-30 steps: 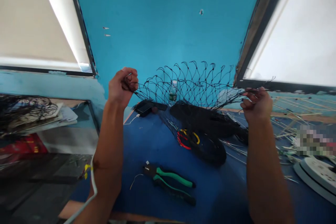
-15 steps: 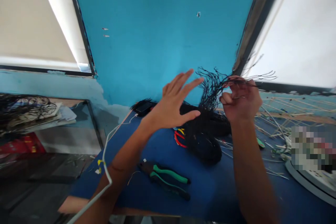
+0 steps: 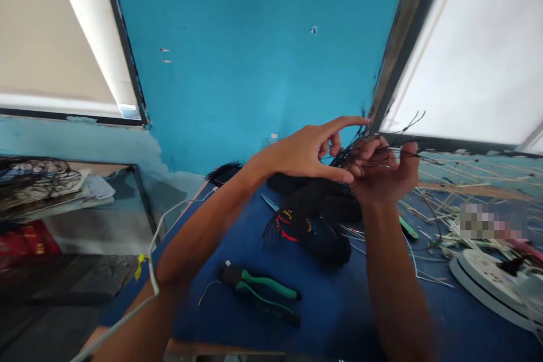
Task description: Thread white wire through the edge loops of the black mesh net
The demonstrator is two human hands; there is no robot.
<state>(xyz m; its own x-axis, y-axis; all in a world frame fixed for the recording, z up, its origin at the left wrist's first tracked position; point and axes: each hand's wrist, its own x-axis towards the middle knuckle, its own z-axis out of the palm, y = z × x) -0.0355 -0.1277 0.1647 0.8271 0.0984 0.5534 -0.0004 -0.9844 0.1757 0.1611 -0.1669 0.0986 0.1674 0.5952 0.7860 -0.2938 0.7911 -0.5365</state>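
My right hand (image 3: pixel 388 181) is raised, its fingers curled around a spray of thin black strands (image 3: pixel 345 153) whose loose ends poke out on both sides. Close by, my left hand (image 3: pixel 303 150) has its index finger and thumb stretched apart, the other fingers bent. The thumb tip reaches toward the right fingers; whether it touches the strands I cannot tell. Under both hands lies a dark fluffy bundle (image 3: pixel 328 243) of black strands. It partly covers scissors (image 3: pixel 269 202) with red and yellow on their handles. Nearer to me lie green-handled pliers (image 3: pixel 271 294).
Thin pale sticks (image 3: pixel 466 175) are strewn across the right of the blue table (image 3: pixel 339 311). A grey-white round base (image 3: pixel 487 277) stands at right. A white cable (image 3: pixel 159 232) runs by my left arm. A bottle (image 3: pixel 274 138) stands behind.
My left hand has moved right, toward my right hand, and its middle fingers have bent. The raised strands have dropped lower and gathered by the right hand. The view has shifted slightly.
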